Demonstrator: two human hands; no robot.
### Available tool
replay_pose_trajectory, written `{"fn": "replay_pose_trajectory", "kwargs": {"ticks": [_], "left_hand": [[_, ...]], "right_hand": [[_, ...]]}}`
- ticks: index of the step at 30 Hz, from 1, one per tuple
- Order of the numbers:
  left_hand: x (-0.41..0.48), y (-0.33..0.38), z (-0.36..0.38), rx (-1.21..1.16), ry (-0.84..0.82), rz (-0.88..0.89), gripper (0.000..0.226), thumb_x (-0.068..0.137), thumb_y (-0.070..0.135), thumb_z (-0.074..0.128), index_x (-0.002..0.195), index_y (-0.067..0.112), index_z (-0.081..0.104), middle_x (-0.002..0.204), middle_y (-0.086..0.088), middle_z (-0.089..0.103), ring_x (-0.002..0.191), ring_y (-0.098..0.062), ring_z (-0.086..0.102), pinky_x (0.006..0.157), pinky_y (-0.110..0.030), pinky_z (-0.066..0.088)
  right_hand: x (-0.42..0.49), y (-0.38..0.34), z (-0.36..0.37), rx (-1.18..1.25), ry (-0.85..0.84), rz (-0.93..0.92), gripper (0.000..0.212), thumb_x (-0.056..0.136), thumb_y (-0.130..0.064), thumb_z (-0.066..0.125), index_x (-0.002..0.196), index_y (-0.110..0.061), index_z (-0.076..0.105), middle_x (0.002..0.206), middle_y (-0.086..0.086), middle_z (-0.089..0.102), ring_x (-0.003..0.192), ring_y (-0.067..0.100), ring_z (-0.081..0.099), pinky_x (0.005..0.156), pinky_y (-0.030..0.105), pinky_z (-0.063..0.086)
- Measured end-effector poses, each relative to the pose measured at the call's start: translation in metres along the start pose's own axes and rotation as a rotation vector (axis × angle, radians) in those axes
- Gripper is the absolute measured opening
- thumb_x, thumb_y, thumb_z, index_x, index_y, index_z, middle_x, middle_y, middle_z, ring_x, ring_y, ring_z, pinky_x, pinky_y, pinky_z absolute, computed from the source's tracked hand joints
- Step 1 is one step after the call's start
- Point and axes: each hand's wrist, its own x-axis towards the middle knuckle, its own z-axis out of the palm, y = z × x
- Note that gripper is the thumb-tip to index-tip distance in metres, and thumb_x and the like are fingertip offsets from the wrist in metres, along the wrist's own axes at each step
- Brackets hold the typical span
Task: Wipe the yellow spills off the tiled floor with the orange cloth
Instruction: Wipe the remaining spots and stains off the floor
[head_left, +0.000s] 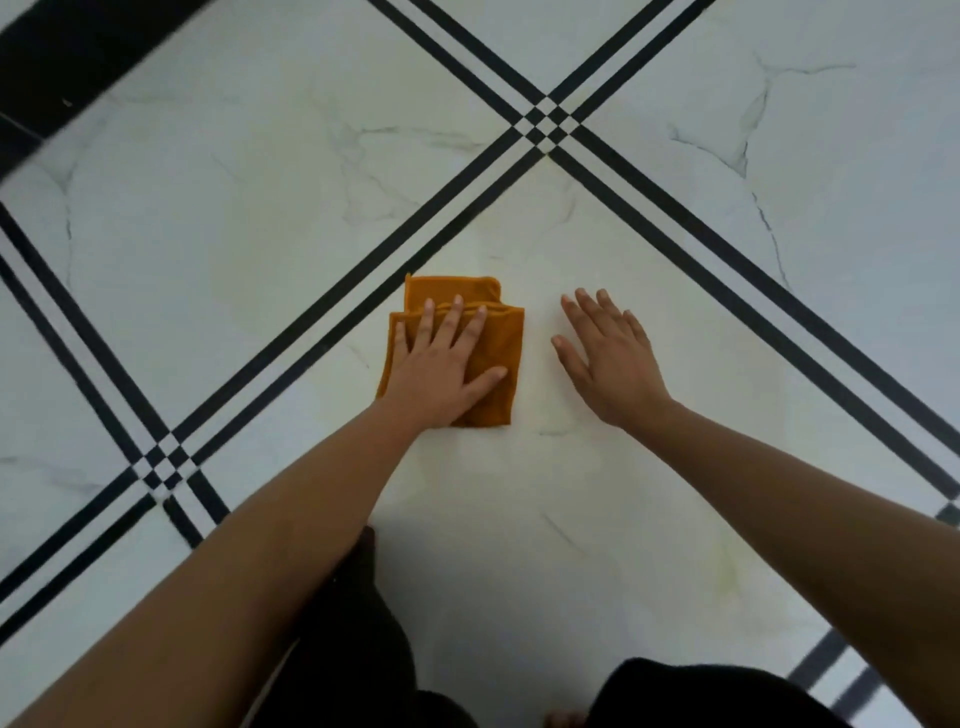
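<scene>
A folded orange microfibre cloth (457, 349) is seen lying flat on the glossy white marble-patterned tiled floor (701, 389), just left of the centre of the frame, beside a pair of black inlay stripes (363, 291) that run diagonally from the lower left to the upper right. The left hand (445, 366) is pressed palm-down on the cloth with the fingers spread; the cloth is pinned under the palm rather than gripped. The right hand (608, 358) is laid flat and released on the bare tile just right of the cloth, apart from it, with nothing held; it appears to serve as a brace.

No bright pool of yellow is visible. A faint yellowish film (545, 322) can be made out across the central tile around and beyond the cloth, and a pale yellow-green smear (727, 571) is seen in the lower right of the frame, well apart from the cloth. A weaker tint seems to lie on the tile at the upper left as well, though this may be lighting.

The task is judged to be well advanced: the heavy spill seems cleared, while the residual haze and the lower-right smear are left to be wiped. Dark clothing (363, 649) is visible along the bottom edge.
</scene>
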Motion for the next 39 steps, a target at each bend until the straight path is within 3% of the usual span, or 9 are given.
{"fn": "replay_pose_trajectory", "kwargs": {"ticks": [3, 6, 11, 16, 22, 27, 33, 37, 39], "left_hand": [[-0.005, 0.024, 0.011, -0.183, 0.101, -0.248, 0.075, 0.089, 0.065, 0.021, 0.149, 0.027, -0.001, 0.159, -0.002, -0.004, 0.143, -0.031, -0.013, 0.110, -0.060, -0.006], [0.006, 0.042, 0.029, -0.100, 0.278, -0.273, 0.069, 0.091, 0.061, 0.020, 0.149, 0.024, 0.014, 0.157, -0.008, 0.012, 0.143, -0.039, 0.000, 0.108, -0.064, -0.001], [-0.024, 0.064, 0.058, 0.134, 0.226, 0.247, 0.068, 0.089, 0.063, 0.019, 0.147, 0.027, 0.023, 0.154, -0.008, 0.026, 0.141, -0.038, 0.014, 0.107, -0.066, 0.011], [0.008, 0.063, 0.043, 0.066, 0.256, 0.017, 0.070, 0.088, 0.064, 0.022, 0.148, 0.031, 0.014, 0.157, -0.004, 0.015, 0.143, -0.037, 0.005, 0.107, -0.064, -0.001], [-0.013, 0.088, 0.058, 0.243, 0.183, 0.630, 0.067, 0.088, 0.065, 0.019, 0.145, 0.030, 0.026, 0.153, -0.005, 0.028, 0.142, -0.036, 0.014, 0.108, -0.063, 0.010], [0.007, 0.110, 0.055, 0.124, 0.269, 0.287, 0.068, 0.087, 0.062, 0.025, 0.147, 0.029, 0.023, 0.155, -0.004, 0.021, 0.143, -0.036, 0.010, 0.108, -0.063, 0.004], [-0.047, 0.139, 0.084, 0.307, 0.104, 0.934, 0.067, 0.088, 0.064, 0.021, 0.145, 0.030, 0.028, 0.152, -0.003, 0.031, 0.141, -0.034, 0.016, 0.107, -0.062, 0.013], [-0.017, 0.171, 0.077, 0.171, 0.203, 0.517, 0.066, 0.089, 0.062, 0.012, 0.148, 0.032, 0.014, 0.157, -0.001, 0.016, 0.144, -0.032, 0.005, 0.109, -0.060, 0.000], [-0.025, 0.179, 0.081, 0.176, 0.233, 0.481, 0.066, 0.089, 0.059, 0.014, 0.148, 0.031, 0.015, 0.157, -0.002, 0.017, 0.143, -0.035, 0.005, 0.109, -0.060, 0.000]], "right_hand": [[0.000, 0.007, -0.011, 0.011, 0.032, 0.000, 0.055, 0.099, -0.044, 0.022, 0.148, -0.021, 0.015, 0.157, 0.001, 0.012, 0.145, 0.018, 0.002, 0.116, 0.036, 0.000], [0.000, 0.032, -0.015, -0.040, 0.079, -0.006, 0.054, 0.099, -0.043, 0.025, 0.148, -0.020, 0.018, 0.157, 0.002, 0.014, 0.145, 0.019, 0.003, 0.115, 0.035, 0.000], [-0.028, 0.061, -0.008, 0.035, 0.118, 0.103, 0.056, 0.097, -0.046, 0.021, 0.147, -0.022, 0.020, 0.156, 0.003, 0.016, 0.145, 0.019, 0.005, 0.115, 0.035, 0.000], [-0.066, 0.083, 0.008, 0.079, 0.196, 0.222, 0.062, 0.092, -0.050, 0.013, 0.147, -0.021, 0.022, 0.155, 0.004, 0.020, 0.145, 0.020, 0.007, 0.115, 0.036, 0.003], [-0.111, 0.107, 0.018, 0.046, 0.216, 0.318, 0.062, 0.093, -0.049, 0.013, 0.147, -0.021, 0.021, 0.156, 0.004, 0.018, 0.144, 0.018, 0.005, 0.114, 0.034, -0.001], [-0.148, 0.123, 0.018, 0.059, 0.266, 0.392, 0.062, 0.093, -0.050, 0.014, 0.146, -0.020, 0.024, 0.155, 0.005, 0.021, 0.144, 0.019, 0.009, 0.114, 0.034, 0.001], [-0.188, 0.123, 0.027, 0.084, 0.292, 0.499, 0.059, 0.094, -0.048, 0.016, 0.146, -0.021, 0.022, 0.155, 0.003, 0.020, 0.144, 0.018, 0.007, 0.114, 0.034, 0.000], [-0.228, 0.120, 0.035, 0.134, 0.331, 0.629, 0.058, 0.095, -0.047, 0.019, 0.147, -0.023, 0.020, 0.156, 0.001, 0.017, 0.145, 0.017, 0.006, 0.115, 0.034, 0.001], [-0.245, 0.118, 0.037, 0.124, 0.341, 0.650, 0.059, 0.094, -0.047, 0.019, 0.147, -0.022, 0.020, 0.156, 0.002, 0.018, 0.145, 0.018, 0.008, 0.115, 0.034, 0.002]]}}
